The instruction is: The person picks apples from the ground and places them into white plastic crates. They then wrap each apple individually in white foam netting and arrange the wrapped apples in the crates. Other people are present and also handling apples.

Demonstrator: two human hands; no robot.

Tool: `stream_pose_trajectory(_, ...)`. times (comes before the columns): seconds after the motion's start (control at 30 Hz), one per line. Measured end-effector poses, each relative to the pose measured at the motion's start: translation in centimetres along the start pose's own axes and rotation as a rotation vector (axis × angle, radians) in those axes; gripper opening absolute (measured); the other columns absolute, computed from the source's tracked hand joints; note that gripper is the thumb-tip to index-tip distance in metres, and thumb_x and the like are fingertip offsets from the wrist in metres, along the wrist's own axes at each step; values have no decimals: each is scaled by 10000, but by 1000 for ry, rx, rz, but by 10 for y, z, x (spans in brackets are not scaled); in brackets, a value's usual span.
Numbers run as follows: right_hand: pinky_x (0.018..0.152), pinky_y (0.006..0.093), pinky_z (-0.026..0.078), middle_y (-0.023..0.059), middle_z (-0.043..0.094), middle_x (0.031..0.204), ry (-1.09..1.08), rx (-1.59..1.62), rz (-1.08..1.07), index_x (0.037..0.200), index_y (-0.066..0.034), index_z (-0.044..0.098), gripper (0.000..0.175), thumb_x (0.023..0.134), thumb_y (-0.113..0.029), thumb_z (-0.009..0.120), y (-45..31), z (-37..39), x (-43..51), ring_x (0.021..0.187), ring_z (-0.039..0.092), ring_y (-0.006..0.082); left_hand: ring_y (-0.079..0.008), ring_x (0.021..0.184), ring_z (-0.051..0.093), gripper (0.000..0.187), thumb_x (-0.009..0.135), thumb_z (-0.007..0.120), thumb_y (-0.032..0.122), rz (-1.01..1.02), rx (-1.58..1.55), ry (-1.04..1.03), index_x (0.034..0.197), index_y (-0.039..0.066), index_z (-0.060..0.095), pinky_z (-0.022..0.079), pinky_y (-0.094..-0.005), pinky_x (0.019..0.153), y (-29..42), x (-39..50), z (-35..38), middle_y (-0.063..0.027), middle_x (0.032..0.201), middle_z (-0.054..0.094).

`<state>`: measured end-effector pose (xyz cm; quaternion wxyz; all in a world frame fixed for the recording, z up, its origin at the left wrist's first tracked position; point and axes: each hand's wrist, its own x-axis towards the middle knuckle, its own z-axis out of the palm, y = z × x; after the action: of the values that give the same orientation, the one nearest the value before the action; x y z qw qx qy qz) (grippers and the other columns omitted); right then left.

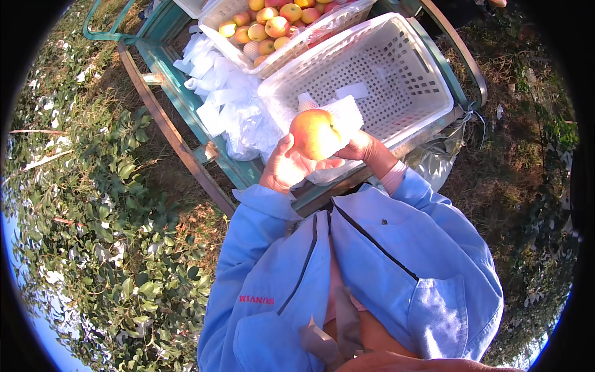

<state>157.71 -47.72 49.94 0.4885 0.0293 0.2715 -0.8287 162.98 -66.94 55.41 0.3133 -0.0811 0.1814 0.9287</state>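
A yellow-orange apple rests in my left hand, whose fingers cup it from below and from the left. On the apple's right, my right hand holds a white foam net sleeve against it; the fingertips are partly hidden. Just beyond stands a white perforated plastic crate. In it lie a small foam net and a pale flat piece. A second white crate, farther off, holds many red and yellow apples.
A heap of white foam nets and plastic film lies left of the crates. The green metal cart frame with a rusty rail surrounds them. Clear plastic hangs at its right corner. Leafy branches stand at left.
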Motion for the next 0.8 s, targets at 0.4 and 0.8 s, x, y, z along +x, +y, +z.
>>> stream_pose_trajectory(0.4,1017,445,465,135,584,1312,-72,369,-56,1321,-41,540,565,877,-351,701,20,-17,15,1198,563,277,-342,1209,534,701,873,642,531,16,-148,306,1409,125,443,471,-612,954,4,-3,8,-132,1370,525)
stream_pose_trajectory(0.8,673,255,492,3,659,809,679,-704,-529,880,-17,637,115,765,-19,627,31,3,22,719,571,78,-223,1061,612,677,830,733,447,116,229,630,1338,94,459,536,-438,836,-4,-8,-11,-113,1230,585)
